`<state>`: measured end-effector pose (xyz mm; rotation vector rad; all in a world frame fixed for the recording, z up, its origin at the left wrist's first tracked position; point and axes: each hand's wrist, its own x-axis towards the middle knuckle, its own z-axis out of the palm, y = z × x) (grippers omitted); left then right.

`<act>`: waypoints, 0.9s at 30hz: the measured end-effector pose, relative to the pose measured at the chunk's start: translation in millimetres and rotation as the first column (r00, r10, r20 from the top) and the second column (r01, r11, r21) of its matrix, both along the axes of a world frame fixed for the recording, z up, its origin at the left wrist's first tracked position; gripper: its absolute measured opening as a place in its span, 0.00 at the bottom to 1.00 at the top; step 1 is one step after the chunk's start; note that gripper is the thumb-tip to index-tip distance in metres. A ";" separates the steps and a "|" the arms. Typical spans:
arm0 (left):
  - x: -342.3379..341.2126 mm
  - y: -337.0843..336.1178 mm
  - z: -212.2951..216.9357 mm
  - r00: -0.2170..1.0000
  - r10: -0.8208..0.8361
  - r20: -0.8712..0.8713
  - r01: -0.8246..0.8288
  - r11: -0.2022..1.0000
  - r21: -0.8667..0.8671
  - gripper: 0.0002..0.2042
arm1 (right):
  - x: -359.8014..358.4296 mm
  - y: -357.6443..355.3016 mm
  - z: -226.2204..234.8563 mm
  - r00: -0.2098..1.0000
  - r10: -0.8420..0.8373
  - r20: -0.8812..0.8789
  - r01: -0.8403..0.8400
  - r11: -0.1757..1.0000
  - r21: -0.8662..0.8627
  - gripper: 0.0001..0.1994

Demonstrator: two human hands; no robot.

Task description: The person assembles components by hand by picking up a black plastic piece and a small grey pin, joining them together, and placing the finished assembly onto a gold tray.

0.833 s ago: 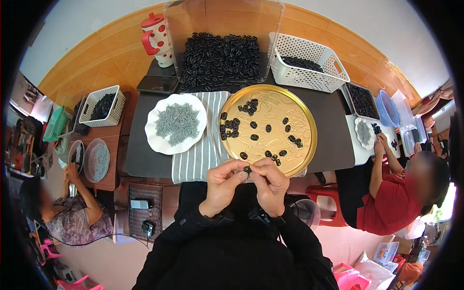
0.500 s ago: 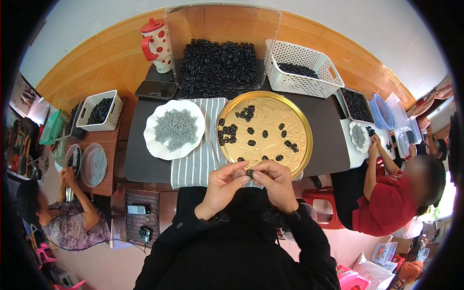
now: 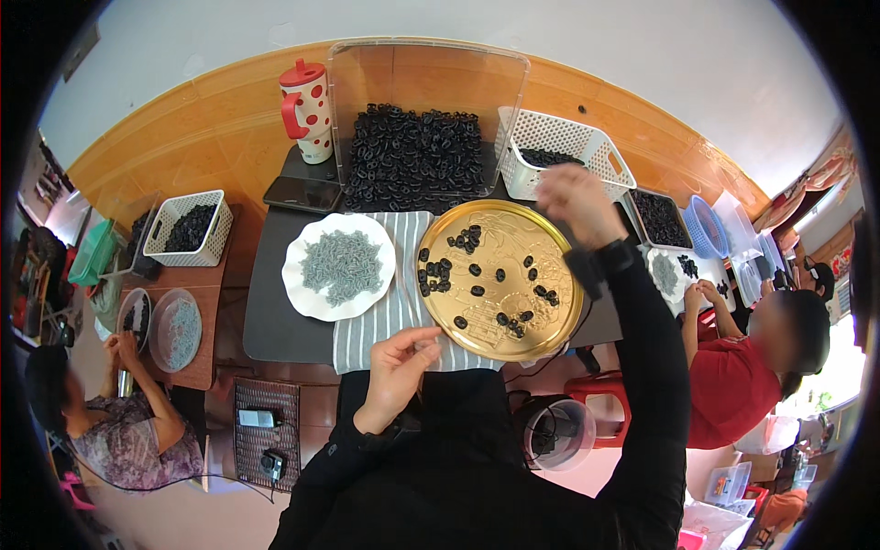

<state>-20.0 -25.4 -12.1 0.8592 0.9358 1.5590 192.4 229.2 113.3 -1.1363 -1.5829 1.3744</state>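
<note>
My left hand (image 3: 399, 371) is at the near left rim of a round gold tray (image 3: 545, 344), thumb and fingertips pressed together; whatever they may hold is too small to make out. My right hand (image 3: 579, 206), blurred by motion, is raised over the tray's far right edge, in front of a white perforated basket (image 3: 600, 151). Its fingers look loosely apart, with nothing visible in them. Against the wall above the basket shows a small black piece (image 3: 582, 109), apparently in the air. Several small black oval parts (image 3: 475, 269) lie scattered in clusters on the tray.
Left of the tray, a white scalloped plate (image 3: 295, 275) holds grey screw-like pieces (image 3: 341, 266). Behind stand a clear bin of black parts (image 3: 417, 151), a phone (image 3: 302, 193) and a red-dotted tumbler (image 3: 307, 115). Co-workers sit on the left (image 3: 137, 412) and right (image 3: 752, 385).
My hands have parted from a black part held between them. The right one swung up and right toward the basket; the left stayed low. A black piece now shows above the basket.
</note>
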 end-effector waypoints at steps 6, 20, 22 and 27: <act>-6.0 -2.6 -10.2 1.000 -0.022 -0.012 0.021 0.996 -0.087 0.10 | -37.6 -46.5 -71.3 0.765 0.202 0.611 -0.454 0.842 0.290 0.08; -5.3 2.2 -12.4 0.995 -0.058 -0.081 0.053 0.996 -0.066 0.10 | -34.6 -79.7 -85.6 0.590 0.391 0.706 -0.674 0.720 0.165 0.06; -4.5 4.3 -10.8 0.993 -0.061 -0.096 0.055 0.997 -0.060 0.10 | -34.5 -88.9 -84.2 0.592 0.277 0.757 -0.717 0.609 0.339 0.05; 0.1 11.4 -6.6 0.991 -0.075 -0.110 0.067 0.995 -0.078 0.10 | -42.9 -83.1 -69.8 0.555 0.189 0.810 -0.701 0.630 0.334 0.06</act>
